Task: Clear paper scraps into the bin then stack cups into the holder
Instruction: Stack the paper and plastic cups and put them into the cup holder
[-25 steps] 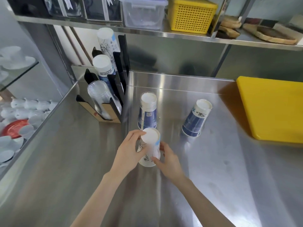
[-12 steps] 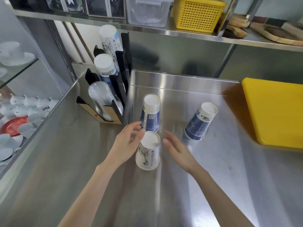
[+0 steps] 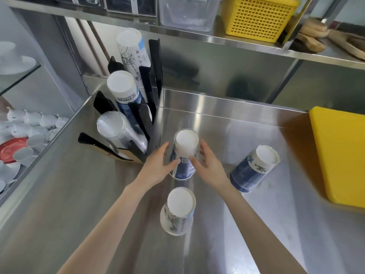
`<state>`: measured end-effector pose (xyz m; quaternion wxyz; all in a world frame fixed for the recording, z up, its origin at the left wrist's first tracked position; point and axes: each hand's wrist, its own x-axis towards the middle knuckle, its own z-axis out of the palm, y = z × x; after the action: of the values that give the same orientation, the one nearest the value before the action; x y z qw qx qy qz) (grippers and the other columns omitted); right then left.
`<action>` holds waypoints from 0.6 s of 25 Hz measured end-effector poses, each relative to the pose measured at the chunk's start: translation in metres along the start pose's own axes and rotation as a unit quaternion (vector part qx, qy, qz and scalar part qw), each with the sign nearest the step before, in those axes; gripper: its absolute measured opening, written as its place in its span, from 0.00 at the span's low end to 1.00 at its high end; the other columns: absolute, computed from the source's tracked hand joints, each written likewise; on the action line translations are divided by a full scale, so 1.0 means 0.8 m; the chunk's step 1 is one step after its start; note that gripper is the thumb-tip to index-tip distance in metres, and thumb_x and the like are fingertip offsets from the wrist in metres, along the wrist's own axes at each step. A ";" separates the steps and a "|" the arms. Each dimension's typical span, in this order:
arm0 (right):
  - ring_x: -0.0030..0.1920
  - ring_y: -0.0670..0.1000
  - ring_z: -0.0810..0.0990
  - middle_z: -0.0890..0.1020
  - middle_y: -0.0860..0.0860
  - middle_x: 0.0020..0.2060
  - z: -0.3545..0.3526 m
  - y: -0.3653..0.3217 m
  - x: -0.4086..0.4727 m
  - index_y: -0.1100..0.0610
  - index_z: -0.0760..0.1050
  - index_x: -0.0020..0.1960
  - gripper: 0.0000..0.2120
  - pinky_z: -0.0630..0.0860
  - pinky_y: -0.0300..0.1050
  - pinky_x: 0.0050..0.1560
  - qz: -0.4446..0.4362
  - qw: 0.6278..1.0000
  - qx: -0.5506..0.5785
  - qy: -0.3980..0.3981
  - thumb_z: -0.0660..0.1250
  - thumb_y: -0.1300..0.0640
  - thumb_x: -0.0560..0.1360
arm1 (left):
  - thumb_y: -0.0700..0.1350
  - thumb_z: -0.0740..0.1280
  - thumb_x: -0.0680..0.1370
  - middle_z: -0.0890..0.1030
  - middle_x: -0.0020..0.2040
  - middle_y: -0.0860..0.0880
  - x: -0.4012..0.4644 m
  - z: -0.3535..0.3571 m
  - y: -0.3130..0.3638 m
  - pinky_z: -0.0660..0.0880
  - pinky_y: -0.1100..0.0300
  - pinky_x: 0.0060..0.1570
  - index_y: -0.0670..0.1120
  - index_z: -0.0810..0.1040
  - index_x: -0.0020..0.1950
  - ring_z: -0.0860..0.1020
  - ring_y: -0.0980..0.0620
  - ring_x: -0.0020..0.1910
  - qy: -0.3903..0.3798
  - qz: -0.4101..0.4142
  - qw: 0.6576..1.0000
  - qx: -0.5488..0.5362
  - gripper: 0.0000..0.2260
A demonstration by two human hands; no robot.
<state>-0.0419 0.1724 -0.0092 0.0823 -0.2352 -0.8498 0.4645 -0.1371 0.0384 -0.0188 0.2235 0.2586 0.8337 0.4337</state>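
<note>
Three upside-down paper cup stacks stand on the steel counter (image 3: 83, 204). A blue cup stack (image 3: 186, 143) is in the middle, and my left hand (image 3: 158, 165) and right hand (image 3: 210, 165) flank it, thumbs touching its front, fingers fairly straight along its sides. A white patterned cup stack (image 3: 178, 210) stands free just nearer to me. Another blue cup stack (image 3: 254, 171) stands to the right, untouched. The black cup holder (image 3: 147, 115) at back left carries a tall white stack (image 3: 130, 48), a blue stack (image 3: 122, 86) and clear plastic cups (image 3: 113, 127).
A thick yellow board (image 3: 343, 155) lies at the right edge of the counter. The shelf above holds a yellow basket (image 3: 258, 16) and a clear box (image 3: 187, 12). White crockery (image 3: 29, 123) sits on a lower level beyond the counter's left edge.
Both hands let go of the white patterned cup stack, which stays standing on the counter, and moved forward to the middle blue cup stack.
</note>
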 end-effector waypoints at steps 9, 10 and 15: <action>0.66 0.51 0.71 0.72 0.52 0.67 -0.011 -0.019 -0.003 0.53 0.58 0.71 0.25 0.68 0.46 0.66 -0.022 0.999 0.031 0.033 0.61 0.55 0.76 | 0.45 0.68 0.72 0.77 0.59 0.51 0.006 -0.004 0.029 0.70 0.59 0.57 0.50 0.68 0.64 0.74 0.52 0.59 0.034 0.095 0.994 -0.037 0.22; 0.66 0.50 0.71 0.72 0.51 0.67 -0.019 -0.028 -0.007 0.52 0.59 0.71 0.25 0.68 0.47 0.67 -0.030 0.998 0.039 0.040 0.61 0.55 0.76 | 0.45 0.68 0.72 0.77 0.56 0.53 0.002 -0.009 0.038 0.68 0.64 0.54 0.51 0.68 0.64 0.75 0.55 0.56 0.044 0.110 0.992 -0.037 0.21; 0.64 0.47 0.72 0.74 0.48 0.65 -0.066 -0.074 -0.048 0.49 0.61 0.69 0.24 0.70 0.44 0.64 -0.098 0.989 0.064 0.090 0.62 0.54 0.75 | 0.46 0.68 0.72 0.73 0.55 0.55 -0.036 -0.028 0.103 0.66 0.78 0.44 0.52 0.68 0.65 0.73 0.61 0.49 0.103 0.194 0.975 -0.032 0.22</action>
<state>-0.0084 0.1664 0.0723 0.2180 -0.1860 -0.8267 0.4842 -0.1085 0.0469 0.0660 0.0560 0.3617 0.7719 0.5197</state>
